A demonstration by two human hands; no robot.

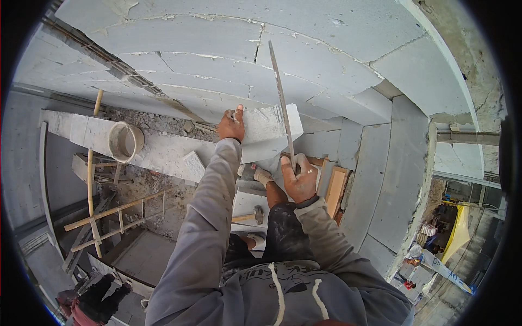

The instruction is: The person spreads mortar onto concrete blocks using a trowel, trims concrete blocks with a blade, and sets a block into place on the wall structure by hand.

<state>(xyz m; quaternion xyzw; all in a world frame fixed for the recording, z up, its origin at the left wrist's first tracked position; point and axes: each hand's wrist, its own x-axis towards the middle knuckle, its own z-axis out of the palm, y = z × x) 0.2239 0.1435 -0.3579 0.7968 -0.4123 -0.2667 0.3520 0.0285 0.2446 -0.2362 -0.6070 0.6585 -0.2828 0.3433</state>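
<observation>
White block (262,127) sits right of the bucket (115,142), its bucket-side end held by the fingers of the left hand (231,128), while those of the right hand (300,179) squeeze the saw (279,87), which should slide straight and slowly with the block kept firm.
</observation>
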